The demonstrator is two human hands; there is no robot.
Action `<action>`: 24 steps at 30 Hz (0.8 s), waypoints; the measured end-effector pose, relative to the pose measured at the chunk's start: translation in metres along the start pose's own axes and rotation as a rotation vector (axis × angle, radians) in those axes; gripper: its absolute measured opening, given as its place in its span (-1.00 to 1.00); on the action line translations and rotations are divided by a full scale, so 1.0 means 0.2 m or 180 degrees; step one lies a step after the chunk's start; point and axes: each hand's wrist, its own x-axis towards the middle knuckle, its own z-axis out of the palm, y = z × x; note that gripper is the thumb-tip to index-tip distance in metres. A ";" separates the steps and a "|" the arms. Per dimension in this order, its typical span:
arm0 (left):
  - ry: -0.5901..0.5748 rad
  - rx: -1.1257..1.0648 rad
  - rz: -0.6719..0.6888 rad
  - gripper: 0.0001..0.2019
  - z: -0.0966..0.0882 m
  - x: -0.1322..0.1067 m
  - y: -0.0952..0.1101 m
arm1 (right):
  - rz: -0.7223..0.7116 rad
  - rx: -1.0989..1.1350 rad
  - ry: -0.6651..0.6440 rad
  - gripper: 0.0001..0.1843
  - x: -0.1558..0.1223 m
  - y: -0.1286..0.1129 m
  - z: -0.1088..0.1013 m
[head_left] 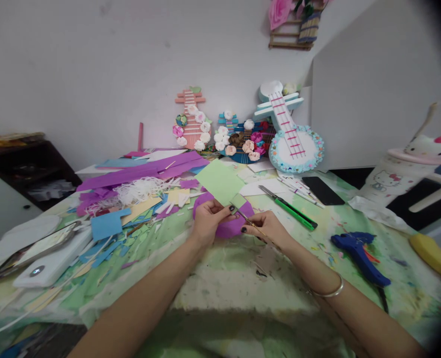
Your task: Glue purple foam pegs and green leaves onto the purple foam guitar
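Observation:
My left hand pinches the near edge of a light green foam sheet that tilts up over the table. My right hand is closed on small scissors, whose blades meet the sheet's lower right corner. A purple round foam piece lies flat beneath both hands. A bangle circles my right wrist.
Purple strips and blue and yellow scraps litter the left. A phone and white power bank lie near left. Green utility knife, black phone, blue glue gun sit right. Craft guitars lean on the wall.

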 end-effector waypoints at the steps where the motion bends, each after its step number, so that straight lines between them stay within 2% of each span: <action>1: -0.0004 0.0007 0.0002 -0.68 0.00 0.00 0.00 | 0.0002 0.0005 0.0012 -0.49 0.00 0.00 0.00; 9: 0.0057 -0.0031 -0.0072 -0.65 0.01 -0.01 0.02 | -0.0051 -0.0049 0.0013 -0.51 0.00 0.00 0.00; 24: -0.0057 -0.0173 -0.0129 -0.67 0.00 0.00 0.01 | -0.0008 -0.0271 0.0050 -0.48 0.01 0.04 -0.02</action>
